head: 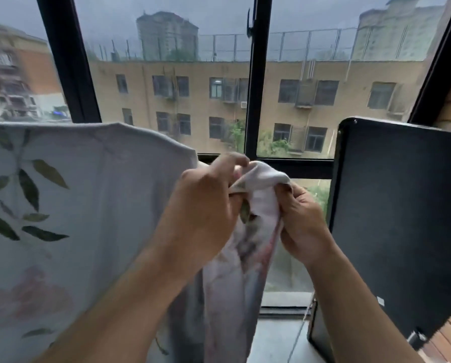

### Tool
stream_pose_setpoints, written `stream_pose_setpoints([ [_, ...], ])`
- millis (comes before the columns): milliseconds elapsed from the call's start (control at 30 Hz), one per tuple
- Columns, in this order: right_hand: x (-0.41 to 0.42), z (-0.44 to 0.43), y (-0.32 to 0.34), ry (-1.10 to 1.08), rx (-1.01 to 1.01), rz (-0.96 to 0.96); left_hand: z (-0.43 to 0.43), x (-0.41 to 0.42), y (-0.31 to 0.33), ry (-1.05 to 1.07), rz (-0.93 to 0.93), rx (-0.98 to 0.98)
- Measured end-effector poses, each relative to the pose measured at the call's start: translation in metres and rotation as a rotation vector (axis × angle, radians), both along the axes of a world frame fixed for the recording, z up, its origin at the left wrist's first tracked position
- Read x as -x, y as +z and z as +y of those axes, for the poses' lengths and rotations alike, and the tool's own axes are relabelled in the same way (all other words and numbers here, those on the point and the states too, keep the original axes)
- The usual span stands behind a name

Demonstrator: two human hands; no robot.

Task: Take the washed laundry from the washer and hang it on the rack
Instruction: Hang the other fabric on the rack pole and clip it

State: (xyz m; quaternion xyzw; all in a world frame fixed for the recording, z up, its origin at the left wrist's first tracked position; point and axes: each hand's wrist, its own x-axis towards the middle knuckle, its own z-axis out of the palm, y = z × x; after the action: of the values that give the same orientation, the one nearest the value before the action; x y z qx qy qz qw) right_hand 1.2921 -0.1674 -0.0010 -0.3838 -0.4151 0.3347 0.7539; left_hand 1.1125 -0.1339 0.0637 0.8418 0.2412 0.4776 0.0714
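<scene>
Pale cloth (93, 179) — green leaves, pink blooms, corner bunched.

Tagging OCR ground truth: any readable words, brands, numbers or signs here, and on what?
No readable text anywhere in the head view.
On the cloth: leaf and flower print only, no lettering.
On the black panel: no label visible.
On the building outside: blurred, no sign legible.

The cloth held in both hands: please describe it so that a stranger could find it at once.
Find the black-framed window. Below its middle post, the left hand and right hand grip a bunched pale cloth. Unlike the flat leaf-printed sheet hanging to its left, it is crumpled into a narrow bundle.
</scene>
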Motion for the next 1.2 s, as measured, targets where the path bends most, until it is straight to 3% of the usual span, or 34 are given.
stream_pose_setpoints([
  [67,-0.012,0.019,0.016,0.12,-0.026,-0.062,0.006,0.0,0.001,0.05,0.157,-0.012],
  [200,-0.027,0.056,0.041,0.532,0.081,-0.418,0.019,0.007,-0.001,0.166,0.346,-0.012],
  [267,-0.03,0.076,0.046,0.699,0.135,-0.573,0.022,0.01,-0.004,0.198,0.303,-0.024],
  [333,-0.029,0.097,0.046,0.716,0.125,-0.611,0.022,0.01,-0.004,0.239,0.178,-0.004],
  [400,-0.025,0.114,0.045,0.736,0.085,-0.543,0.022,0.012,-0.003,0.282,0.067,0.026],
  [500,-0.016,0.134,0.049,0.94,0.031,-0.409,0.014,0.017,0.001,0.362,-0.05,0.099],
  [700,-0.005,0.152,0.064,1.068,-0.045,-0.414,-0.008,0.009,0.006,0.465,-0.324,0.415],
  [833,-0.008,0.155,0.078,1.189,-0.154,-0.586,-0.022,-0.008,0.008,0.512,-0.304,0.594],
  [933,-0.015,0.155,0.087,1.45,-0.234,-0.885,-0.033,-0.014,0.014,0.638,-0.055,0.699],
  [1000,-0.023,0.157,0.097,1.369,-0.247,-1.1,-0.04,-0.015,0.013,0.815,0.16,0.563],
  [1067,-0.032,0.16,0.103,1.14,-0.287,-1.346,-0.045,-0.014,0.012,0.833,0.234,0.461],
  [1133,-0.037,0.161,0.108,1.001,-0.311,-1.523,-0.051,-0.012,0.015,0.771,0.186,0.448],
  [1200,-0.041,0.162,0.112,0.936,-0.314,-1.552,-0.056,-0.011,0.02,0.69,0.1,0.461],
])
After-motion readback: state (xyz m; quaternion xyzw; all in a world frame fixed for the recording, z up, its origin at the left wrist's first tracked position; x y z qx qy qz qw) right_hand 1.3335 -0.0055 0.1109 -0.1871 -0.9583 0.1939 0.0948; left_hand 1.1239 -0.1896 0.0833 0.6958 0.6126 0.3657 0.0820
